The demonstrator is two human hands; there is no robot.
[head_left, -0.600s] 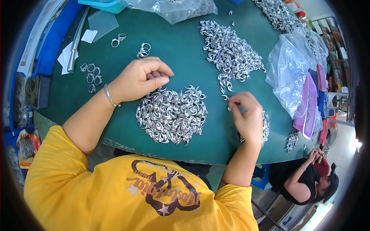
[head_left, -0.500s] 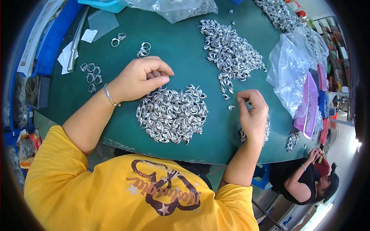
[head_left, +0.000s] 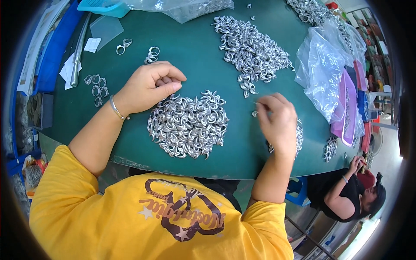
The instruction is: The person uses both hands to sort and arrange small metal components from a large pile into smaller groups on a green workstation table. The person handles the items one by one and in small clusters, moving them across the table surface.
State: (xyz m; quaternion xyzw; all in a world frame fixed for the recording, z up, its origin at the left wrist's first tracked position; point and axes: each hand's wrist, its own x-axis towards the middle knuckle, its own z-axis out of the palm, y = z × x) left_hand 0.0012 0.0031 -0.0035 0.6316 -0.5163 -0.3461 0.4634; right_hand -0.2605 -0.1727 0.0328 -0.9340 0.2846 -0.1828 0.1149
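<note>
In front of me on the table lies a pile of small silver crescent-shaped metal pieces. At its upper left edge rests my left hand, its fingers curled and the thumb close to the index finger. Whatever its fingers may hold is hidden. My right hand, partly blurred, hovers right of the pile with thumb and fingers drawn in. A pale sliver shows by its fingertips, too small to name. Just below those fingertips lies a loose crescent piece. More metal pieces show behind the right wrist.
A larger heap of crescents spreads across the green table. Silver rings lie at left, near a metal rod. Clear plastic bags and a purple basket are at right. Another person sits at far right.
My right hand has moved left toward the loose crescents, and one of them no longer shows where it lay. The left hand keeps its pose. The whole view has shifted slightly.
</note>
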